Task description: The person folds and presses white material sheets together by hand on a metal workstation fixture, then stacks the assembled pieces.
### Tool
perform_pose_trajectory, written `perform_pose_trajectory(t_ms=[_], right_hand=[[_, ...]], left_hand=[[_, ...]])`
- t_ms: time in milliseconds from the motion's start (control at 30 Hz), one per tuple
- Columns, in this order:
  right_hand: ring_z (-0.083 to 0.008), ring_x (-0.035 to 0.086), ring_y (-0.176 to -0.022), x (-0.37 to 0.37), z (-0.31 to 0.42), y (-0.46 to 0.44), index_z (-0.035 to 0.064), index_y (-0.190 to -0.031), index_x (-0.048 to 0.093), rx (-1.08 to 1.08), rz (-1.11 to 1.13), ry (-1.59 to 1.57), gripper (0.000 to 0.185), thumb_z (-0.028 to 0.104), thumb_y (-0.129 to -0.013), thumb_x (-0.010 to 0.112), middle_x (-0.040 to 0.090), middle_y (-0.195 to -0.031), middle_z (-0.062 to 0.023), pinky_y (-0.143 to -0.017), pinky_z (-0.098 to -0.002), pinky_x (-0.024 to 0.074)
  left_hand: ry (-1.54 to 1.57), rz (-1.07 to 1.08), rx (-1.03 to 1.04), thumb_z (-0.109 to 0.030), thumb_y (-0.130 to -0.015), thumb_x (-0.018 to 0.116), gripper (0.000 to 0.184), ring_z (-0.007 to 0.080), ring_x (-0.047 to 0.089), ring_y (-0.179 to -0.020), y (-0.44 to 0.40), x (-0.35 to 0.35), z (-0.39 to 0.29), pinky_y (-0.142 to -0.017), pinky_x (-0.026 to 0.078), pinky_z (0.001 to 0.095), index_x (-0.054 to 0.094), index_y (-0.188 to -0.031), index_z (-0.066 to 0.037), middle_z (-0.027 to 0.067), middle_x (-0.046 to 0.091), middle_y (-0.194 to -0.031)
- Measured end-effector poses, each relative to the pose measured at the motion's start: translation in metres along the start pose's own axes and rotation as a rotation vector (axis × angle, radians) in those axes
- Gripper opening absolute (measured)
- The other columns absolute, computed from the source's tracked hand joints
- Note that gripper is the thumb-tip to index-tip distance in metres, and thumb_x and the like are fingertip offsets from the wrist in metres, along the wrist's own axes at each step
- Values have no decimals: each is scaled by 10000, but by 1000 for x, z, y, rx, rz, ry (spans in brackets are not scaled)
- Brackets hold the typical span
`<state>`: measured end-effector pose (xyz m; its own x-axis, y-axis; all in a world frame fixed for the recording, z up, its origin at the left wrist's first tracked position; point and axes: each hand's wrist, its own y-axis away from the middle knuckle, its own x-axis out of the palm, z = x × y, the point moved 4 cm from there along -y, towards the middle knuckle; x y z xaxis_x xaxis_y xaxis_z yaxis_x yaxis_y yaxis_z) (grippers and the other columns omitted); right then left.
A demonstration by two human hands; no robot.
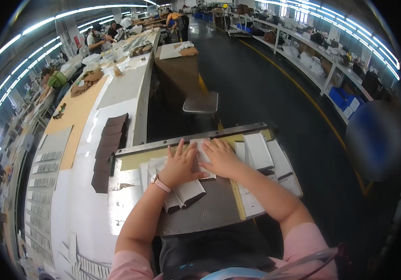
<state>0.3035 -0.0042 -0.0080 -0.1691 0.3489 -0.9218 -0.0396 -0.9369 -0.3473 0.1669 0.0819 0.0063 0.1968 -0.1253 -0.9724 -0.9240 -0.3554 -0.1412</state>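
My left hand [180,164], with a watch on its wrist, lies with fingers spread on a small work board [181,223]. Beside it, my right hand [222,158] rests flat, fingers stretched forward. Both press on a pale rectangular piece [201,151] that shows between them and is partly covered by the fingers. Under and beside my left forearm lie white pieces with dark edges [188,192], overlapping. To the right of my right hand, more white dark-edged pieces [259,151] are fanned out. A metal strip [163,145] runs along the board's far edge.
Left of the board, a row of dark brown pieces [108,154] lies on a long white table [81,200]. Rows of grey strips [44,182] lie farther left. A stool [201,102] stands beyond the board. Shelving [303,60] lines the right; several people work in the background.
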Motion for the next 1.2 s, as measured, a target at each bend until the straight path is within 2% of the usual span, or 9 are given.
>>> perform_pose_trajectory(t_ms=[133,300,633,733,833,1033,1200], right_hand=[[-420,374,-1324,-7,2,-1,26,-1335,512,7,56,-37,624,407,-861,652,445,-1427,-166,-1101,-512,302],[-377,405,-1297,-5,-4,-3,38,-1304,546,-26,-24,-48,610,390,-828,693,457,-1415,-121,-1085,-493,330],[-358,376,-1325,-8,-2,-4,35,-1326,525,-9,45,-56,612,392,-849,668,439,-1431,-134,-1114,-479,293],[-360,387,-1320,-7,-1,-3,31,-1310,540,-9,19,-58,596,395,-855,665,462,-1412,-142,-1116,-481,291],[-364,411,-1298,-9,4,-2,17,-1278,562,33,29,-7,571,383,-852,670,501,-1371,-139,-1102,-479,310],[-362,449,-1255,-13,7,-2,-5,-1229,587,69,12,-92,539,336,-827,703,536,-1300,-170,-1067,-470,346],[-357,466,-1236,-11,8,0,-10,-1219,594,83,-20,-104,530,314,-817,714,557,-1266,-179,-1061,-466,354]], left_hand=[[-40,-44,34,-686,-755,661,869,422,161,-1466,2,5,0,-1078,143,730,477,-1295,-30,140,347,-1527],[-114,-99,47,-692,-754,658,865,419,197,-1456,2,4,-3,-1082,137,724,469,-1301,-48,152,363,-1512],[-82,-65,14,-713,-729,663,893,409,232,-1445,0,4,-4,-1090,132,715,452,-1324,-81,172,375,-1501],[-89,-127,54,-743,-712,638,960,414,297,-1413,0,3,-5,-1053,198,726,503,-1276,23,192,421,-1461],[-69,-85,19,-719,-727,658,893,419,248,-1435,1,5,-4,-1083,149,716,466,-1318,-77,168,393,-1491],[-125,-188,62,-689,-715,686,833,395,357,-1363,3,-1,-10,-1050,239,680,541,-1246,-63,148,474,-1404],[-61,-283,132,-547,-729,733,658,367,431,-1278,3,-4,-14,-1013,308,640,579,-1139,-56,124,538,-1268]])
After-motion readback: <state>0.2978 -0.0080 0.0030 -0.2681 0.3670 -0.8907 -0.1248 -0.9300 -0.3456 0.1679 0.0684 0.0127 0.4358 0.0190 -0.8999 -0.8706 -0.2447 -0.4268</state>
